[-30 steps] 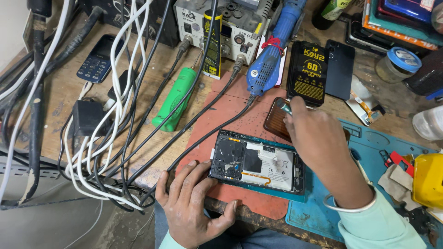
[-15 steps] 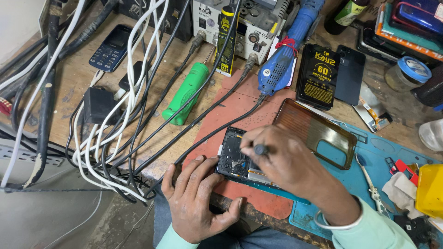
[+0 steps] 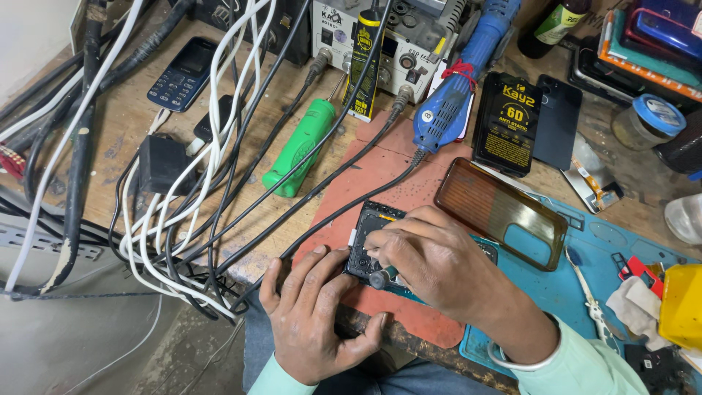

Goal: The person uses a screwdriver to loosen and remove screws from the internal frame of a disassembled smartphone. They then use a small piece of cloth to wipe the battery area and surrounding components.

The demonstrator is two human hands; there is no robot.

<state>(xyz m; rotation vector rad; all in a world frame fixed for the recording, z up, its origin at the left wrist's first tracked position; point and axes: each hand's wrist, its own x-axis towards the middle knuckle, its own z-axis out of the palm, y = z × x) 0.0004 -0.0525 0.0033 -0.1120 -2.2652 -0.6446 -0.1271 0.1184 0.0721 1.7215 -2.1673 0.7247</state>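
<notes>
Red mat (image 3: 380,172) lies under my work, with a blue mat (image 3: 585,292) overlapping it on the right. On the red one sits the opened phone (image 3: 369,227), back off, its dark insides facing up; only its left end shows, since my right hand covers most of it.

My right hand (image 3: 439,267) lies over the phone, fingers curled tight round a small screwdriver (image 3: 380,278), whose round metal cap pokes out below my thumb. The tip is hidden under my fingers, so I cannot tell just where it meets the phone.

My left hand (image 3: 314,322) lies flat at the near edge of the bench, fingers spread and loosely bent, holding nothing. Its fingertips (image 3: 340,257) press against the phone's left end.

Just beyond my right hand lies a brown, see-through case (image 3: 482,201), partly on the blue mat. Behind it stand a black box (image 3: 508,124) and a dark phone back (image 3: 557,121). A blue rotary tool (image 3: 457,91) leans down towards the red mat, its black cord running past the phone. To the left lie a green tube (image 3: 300,146), a tangle of white and black cables (image 3: 183,190) and a keypad phone (image 3: 179,73). Tweezers (image 3: 585,289) rest on the blue mat to my right.
</notes>
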